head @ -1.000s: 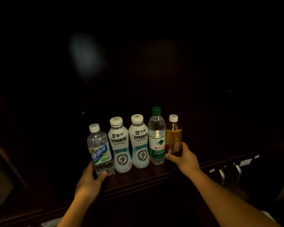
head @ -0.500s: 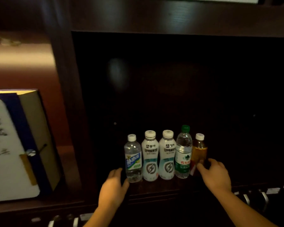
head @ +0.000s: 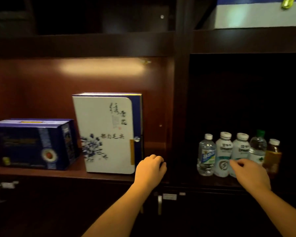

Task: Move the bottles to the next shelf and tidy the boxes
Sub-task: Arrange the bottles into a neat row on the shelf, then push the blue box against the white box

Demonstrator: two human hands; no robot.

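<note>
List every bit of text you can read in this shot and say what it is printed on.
white box: brush-style Chinese characters in two groups plus a small red seal; too blurred to quote.
blue box: front print blurred, unreadable.
clear bottle: blue label with white characters, blurred.
two white bottles: dark lettering and a lightning-bolt roundel; lettering unreadable.
green-capped bottle and amber bottle: labels illegible.
Cabinet tags: too small.

Five upright bottles [head: 237, 154] in row, white box [head: 106, 134] standing, blue box [head: 32, 144] lying
</note>
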